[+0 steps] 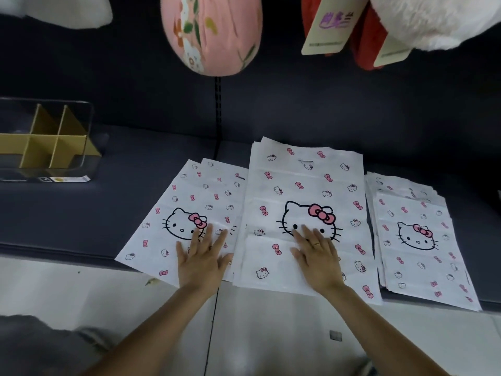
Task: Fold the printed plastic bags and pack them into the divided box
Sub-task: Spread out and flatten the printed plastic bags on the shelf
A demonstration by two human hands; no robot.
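Three lots of white plastic bags printed with cat faces and pink bows lie flat on a dark shelf. The left bags lie tilted, and my left hand presses flat on their lower right corner. On the large middle bag my right hand rests with straight fingers, just below the big cat face. A stack of several bags lies to the right, untouched. The divided box, clear-walled with brown card partitions, stands at the far left.
The dark shelf ends in a front edge, with pale floor below it. Overhead hang a pink flowered plush, a red item with card tags and white plush toys.
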